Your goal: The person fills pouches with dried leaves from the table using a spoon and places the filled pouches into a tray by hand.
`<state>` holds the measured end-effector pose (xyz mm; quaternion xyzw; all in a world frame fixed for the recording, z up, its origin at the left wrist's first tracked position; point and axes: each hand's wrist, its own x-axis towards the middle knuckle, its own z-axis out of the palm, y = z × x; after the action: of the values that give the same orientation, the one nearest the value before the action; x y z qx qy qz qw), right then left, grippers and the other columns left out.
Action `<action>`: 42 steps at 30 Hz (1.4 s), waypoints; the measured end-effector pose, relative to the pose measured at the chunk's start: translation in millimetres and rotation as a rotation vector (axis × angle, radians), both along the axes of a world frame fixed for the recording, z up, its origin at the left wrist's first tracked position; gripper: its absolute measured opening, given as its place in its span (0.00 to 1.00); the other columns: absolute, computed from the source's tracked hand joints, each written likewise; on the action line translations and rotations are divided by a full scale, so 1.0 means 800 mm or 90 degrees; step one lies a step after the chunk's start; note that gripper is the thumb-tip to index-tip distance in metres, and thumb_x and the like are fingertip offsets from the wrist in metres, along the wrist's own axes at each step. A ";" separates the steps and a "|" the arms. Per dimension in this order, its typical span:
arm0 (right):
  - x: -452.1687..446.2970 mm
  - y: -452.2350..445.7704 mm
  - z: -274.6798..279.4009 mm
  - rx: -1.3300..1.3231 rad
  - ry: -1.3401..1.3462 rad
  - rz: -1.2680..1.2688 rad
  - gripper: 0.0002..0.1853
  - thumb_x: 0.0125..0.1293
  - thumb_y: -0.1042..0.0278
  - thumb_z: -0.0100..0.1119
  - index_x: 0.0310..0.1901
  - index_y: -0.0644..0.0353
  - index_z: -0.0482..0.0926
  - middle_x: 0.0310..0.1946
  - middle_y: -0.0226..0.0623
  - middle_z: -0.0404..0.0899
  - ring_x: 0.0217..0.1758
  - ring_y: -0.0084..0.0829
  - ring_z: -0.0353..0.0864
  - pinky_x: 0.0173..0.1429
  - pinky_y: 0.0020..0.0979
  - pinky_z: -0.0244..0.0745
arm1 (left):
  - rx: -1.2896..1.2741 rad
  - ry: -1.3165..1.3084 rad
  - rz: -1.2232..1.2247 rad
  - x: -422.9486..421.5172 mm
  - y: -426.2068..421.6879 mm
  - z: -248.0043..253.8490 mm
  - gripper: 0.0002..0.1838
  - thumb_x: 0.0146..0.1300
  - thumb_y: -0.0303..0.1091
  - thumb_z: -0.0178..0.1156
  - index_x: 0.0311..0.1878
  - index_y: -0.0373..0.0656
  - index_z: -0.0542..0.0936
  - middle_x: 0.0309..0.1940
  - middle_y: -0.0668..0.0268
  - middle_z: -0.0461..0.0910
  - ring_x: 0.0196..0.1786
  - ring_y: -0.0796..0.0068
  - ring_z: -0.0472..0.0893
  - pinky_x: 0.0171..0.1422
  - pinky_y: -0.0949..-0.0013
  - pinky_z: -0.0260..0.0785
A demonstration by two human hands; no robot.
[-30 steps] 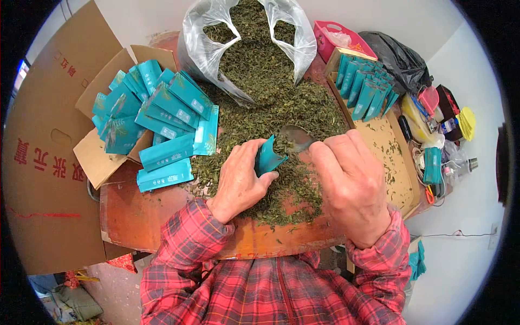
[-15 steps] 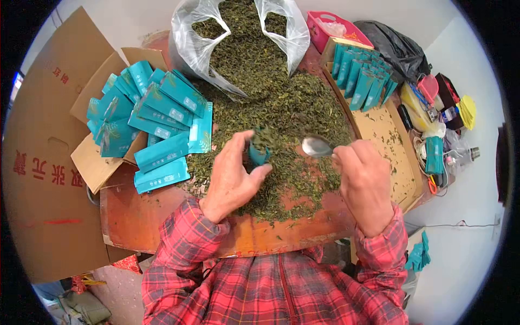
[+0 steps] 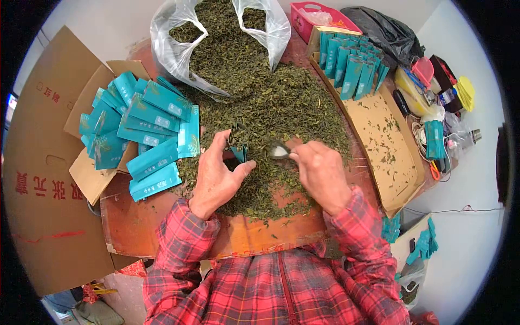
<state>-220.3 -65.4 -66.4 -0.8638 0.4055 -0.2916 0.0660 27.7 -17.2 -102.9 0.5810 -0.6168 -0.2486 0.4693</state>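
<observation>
In my left hand [image 3: 218, 176] a small teal packet [image 3: 237, 154] is held upright between thumb and fingers, its mouth facing up. My right hand [image 3: 320, 170] grips the handle of a metal spoon [image 3: 279, 151], whose bowl is just right of the packet, over the loose dried leaves [image 3: 281, 111]. Behind them a clear plastic bag [image 3: 173, 54] full of the same leaves lies with its mouth towards me. Flat teal packets [image 3: 154, 160] are piled to the left, some in an open carton.
A cardboard tray [image 3: 382, 146] at the right holds upright teal packets [image 3: 352, 76] and scattered leaves. Behind it are a pink basket [image 3: 325, 19] and a black bag [image 3: 384, 32]. Assorted items lie at the far right. A large cardboard box [image 3: 46, 162] stands left, beside the wooden table [image 3: 141, 227].
The spoon in my right hand swung away to the right, then came back beside the packet. My left hand still holds the packet. The whole view has shifted slightly.
</observation>
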 end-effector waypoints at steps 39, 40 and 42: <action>0.019 0.033 0.037 0.225 -0.208 0.143 0.31 0.62 0.69 0.79 0.65 0.69 0.76 0.55 0.54 0.80 0.59 0.56 0.83 0.61 0.46 0.80 | 0.068 -0.015 -0.185 -0.039 0.025 0.041 0.47 0.60 0.39 0.80 0.81 0.40 0.68 0.63 0.47 0.86 0.64 0.53 0.88 0.69 0.57 0.79; 0.015 0.034 0.039 0.227 -0.209 0.127 0.32 0.62 0.68 0.80 0.64 0.69 0.76 0.55 0.54 0.80 0.58 0.56 0.83 0.61 0.46 0.80 | 0.059 -0.028 -0.190 -0.039 0.026 0.041 0.49 0.60 0.42 0.82 0.81 0.40 0.68 0.65 0.47 0.84 0.67 0.52 0.86 0.70 0.56 0.78; 0.001 0.034 0.052 0.208 -0.205 0.088 0.32 0.62 0.68 0.80 0.64 0.69 0.76 0.53 0.54 0.80 0.56 0.56 0.84 0.59 0.46 0.80 | 0.050 -0.029 -0.208 -0.039 0.027 0.042 0.52 0.59 0.41 0.83 0.83 0.41 0.66 0.70 0.47 0.82 0.72 0.49 0.83 0.73 0.54 0.78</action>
<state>-219.7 -38.0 -24.5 -0.8097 0.3717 -0.3506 0.2885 -3.2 4.1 -69.4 0.4962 -0.7034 -0.3321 0.3856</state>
